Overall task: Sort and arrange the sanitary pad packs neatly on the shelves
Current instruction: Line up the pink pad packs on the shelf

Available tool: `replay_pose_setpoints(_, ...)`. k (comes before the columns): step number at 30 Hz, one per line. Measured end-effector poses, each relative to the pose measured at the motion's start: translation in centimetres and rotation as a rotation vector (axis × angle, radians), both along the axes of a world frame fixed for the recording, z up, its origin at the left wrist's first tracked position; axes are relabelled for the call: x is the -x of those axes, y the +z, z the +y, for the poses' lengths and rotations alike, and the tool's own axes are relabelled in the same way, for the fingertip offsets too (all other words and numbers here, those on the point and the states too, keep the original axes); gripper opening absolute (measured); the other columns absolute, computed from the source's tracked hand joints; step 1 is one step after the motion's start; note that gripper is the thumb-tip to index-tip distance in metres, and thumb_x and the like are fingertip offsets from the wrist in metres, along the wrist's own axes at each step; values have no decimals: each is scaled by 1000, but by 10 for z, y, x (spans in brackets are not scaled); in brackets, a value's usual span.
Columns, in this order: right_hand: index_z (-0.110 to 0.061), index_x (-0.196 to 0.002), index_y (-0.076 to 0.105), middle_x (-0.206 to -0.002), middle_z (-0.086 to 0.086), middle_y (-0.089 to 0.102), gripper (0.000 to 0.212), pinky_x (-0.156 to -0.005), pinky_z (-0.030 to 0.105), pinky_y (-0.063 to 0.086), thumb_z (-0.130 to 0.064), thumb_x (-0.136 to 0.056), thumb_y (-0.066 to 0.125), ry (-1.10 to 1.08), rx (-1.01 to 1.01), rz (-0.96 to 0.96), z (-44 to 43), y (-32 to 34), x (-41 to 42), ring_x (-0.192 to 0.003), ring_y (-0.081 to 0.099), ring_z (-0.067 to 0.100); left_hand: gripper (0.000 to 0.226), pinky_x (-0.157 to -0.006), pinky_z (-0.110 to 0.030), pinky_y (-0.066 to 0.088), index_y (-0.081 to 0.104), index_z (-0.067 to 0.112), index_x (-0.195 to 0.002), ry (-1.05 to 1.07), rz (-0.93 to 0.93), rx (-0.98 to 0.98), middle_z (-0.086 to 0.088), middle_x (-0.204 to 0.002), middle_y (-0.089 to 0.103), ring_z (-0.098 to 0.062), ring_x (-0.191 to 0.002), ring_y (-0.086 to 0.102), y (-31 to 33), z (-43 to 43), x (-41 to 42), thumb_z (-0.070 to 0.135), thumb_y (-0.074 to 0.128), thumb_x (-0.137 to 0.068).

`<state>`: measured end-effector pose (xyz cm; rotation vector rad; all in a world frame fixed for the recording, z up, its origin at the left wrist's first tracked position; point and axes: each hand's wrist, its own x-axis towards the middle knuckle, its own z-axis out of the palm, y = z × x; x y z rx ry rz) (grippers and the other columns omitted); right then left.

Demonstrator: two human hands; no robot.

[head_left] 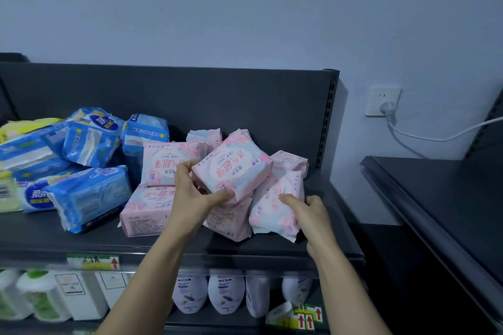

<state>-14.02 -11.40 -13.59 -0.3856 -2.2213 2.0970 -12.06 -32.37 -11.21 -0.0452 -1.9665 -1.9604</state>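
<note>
Blue packs point(89, 196) heaped left on the shelf point(40, 236), pink pile point(152, 198) beside them. My left grip point(196, 190) pinches the top pink pack point(234, 168) by its near corner, and my right grip point(310, 215) curls round the end of the lower pink pack point(272, 209). Light, squishy, slick wrap I reckon, so better to grab across the body.

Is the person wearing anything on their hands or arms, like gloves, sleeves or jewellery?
Nothing that shows. The left hand and right hand are bare, with no gloves, and no rings on the fingers that can be seen. No watch or bracelet shows at either wrist, and no sleeve is in view down to the picture's bottom edge.
</note>
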Motion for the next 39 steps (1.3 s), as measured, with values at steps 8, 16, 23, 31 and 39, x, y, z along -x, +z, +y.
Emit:
replay_pose_setpoints(8, -40, -119, 54, -113, -14, 66, 74, -91, 42, 54, -46, -53, 86, 100, -25, 114, 3, 3, -2, -102, 65, 10, 55, -78, -59, 55, 44, 18, -79, 125, -95, -136, -16, -97, 70, -30, -87, 71, 12, -1, 0, 30, 91, -54)
replay_pose_setpoints(16, -18, -111, 43, -104, -5, 54, 57, -64, 23, 47, -13, -70, 82, -280, 184, 291, -2, 10, -16, -85, 58, 7, 37, -75, -45, 56, 45, 16, -78, 80, -174, -375, -18, -99, 61, -35, -95, 66, 6, 8, -6, 13, 81, -71)
replay_pose_setpoints(23, -27, -104, 57, -102, -3, 69, 45, -71, 30, 53, -11, -70, 81, -137, 222, 285, -5, 10, -24, -90, 68, 14, 110, -59, -29, 58, 11, 45, -148, -238, -216, -66, -1, -109, 61, -16, -89, 67, 11, 13, -23, -14, 69, -76)
replay_pose_setpoints(31, -24, -99, 60, -99, -7, 69, 36, -65, 19, 45, -22, -72, 83, -270, 267, 345, 3, 14, -41, -87, 66, 6, 68, -52, -27, 54, 50, 21, -117, -189, -216, -306, -8, -113, 67, -18, -81, 73, 12, 21, -27, 19, 85, -59)
replay_pose_setpoints(39, -28, -132, 47, -113, -5, 65, 67, -68, 14, 47, -15, -76, 81, -404, 295, 451, 25, 13, -64, -98, 63, 3, 30, -58, -35, 57, 56, 17, -111, -307, -251, -611, -5, -92, 71, -24, -84, 61, 7, 35, -27, 1, 62, -86)
